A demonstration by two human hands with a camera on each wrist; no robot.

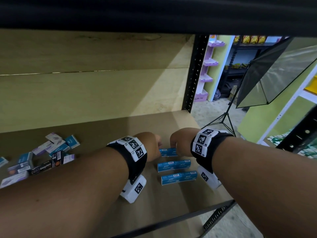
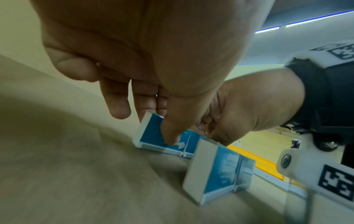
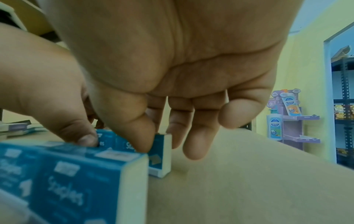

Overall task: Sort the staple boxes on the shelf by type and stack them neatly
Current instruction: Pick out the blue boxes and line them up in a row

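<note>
Both hands, left hand (image 1: 153, 148) and right hand (image 1: 180, 140), pinch the rearmost blue staple box (image 1: 168, 152); uneven pressure could skew it against the middle blue box (image 1: 174, 165).

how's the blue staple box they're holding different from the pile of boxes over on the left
The held blue box stands on edge at the far end of a row of blue boxes; the left pile lies jumbled at mixed angles. Left hand and right hand both pinch the held box; nothing touches the pile. The pile mixes purple, black and blue boxes. Both sit on the same shelf.
</note>
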